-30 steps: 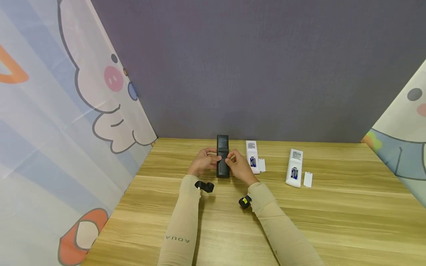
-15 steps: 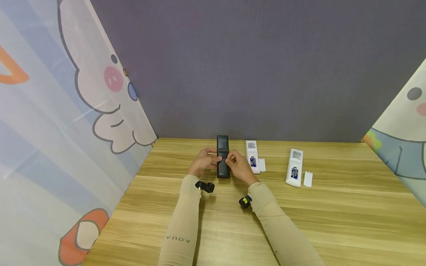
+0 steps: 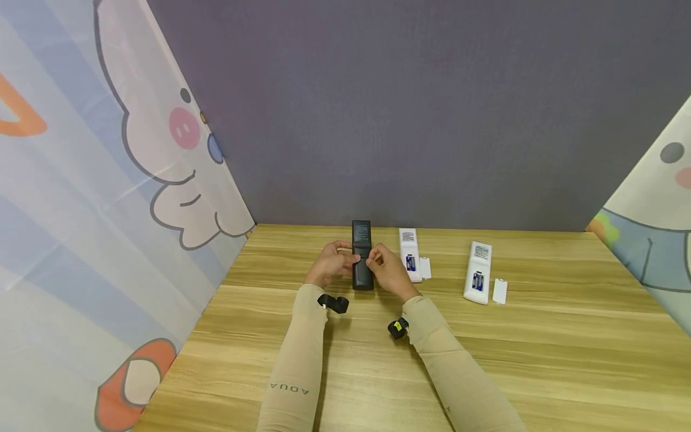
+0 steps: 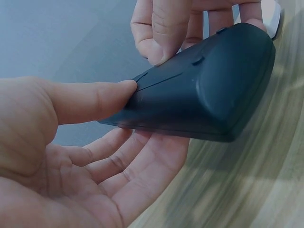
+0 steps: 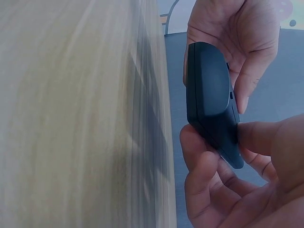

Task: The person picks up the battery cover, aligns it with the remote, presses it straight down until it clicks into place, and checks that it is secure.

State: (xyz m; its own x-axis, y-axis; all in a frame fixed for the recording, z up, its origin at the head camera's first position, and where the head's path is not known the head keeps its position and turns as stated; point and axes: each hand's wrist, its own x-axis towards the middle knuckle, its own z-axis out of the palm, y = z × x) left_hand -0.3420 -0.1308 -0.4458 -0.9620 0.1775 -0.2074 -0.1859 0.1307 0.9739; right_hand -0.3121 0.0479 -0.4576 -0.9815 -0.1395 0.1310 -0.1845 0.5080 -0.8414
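A black remote control [image 3: 362, 276] is held back side up between both hands, its battery cover shut or nearly flush. My left hand [image 3: 329, 264] grips its left side, thumb on the back and fingers underneath, as the left wrist view shows on the remote [image 4: 166, 104]. From the other side my right hand [image 3: 390, 271] pinches it, thumb at the cover's edge. In the right wrist view the remote [image 5: 211, 85] is seen from its end, raised over the table. Just right of the hands lies a white remote [image 3: 408, 246] with blue batteries showing in its open compartment.
Beside that white remote lies its loose white cover [image 3: 425, 268]. Farther right is a second white remote [image 3: 479, 258], also with batteries exposed, and another cover [image 3: 499, 291]. A grey panel [image 3: 378, 120] stands behind the wooden table [image 3: 567, 336]; a cartoon-printed sheet [image 3: 70, 240] borders the left.
The black remote has shifted very slightly toward me and to the right. Both hands keep their hold on it; the white remotes and covers stay put.
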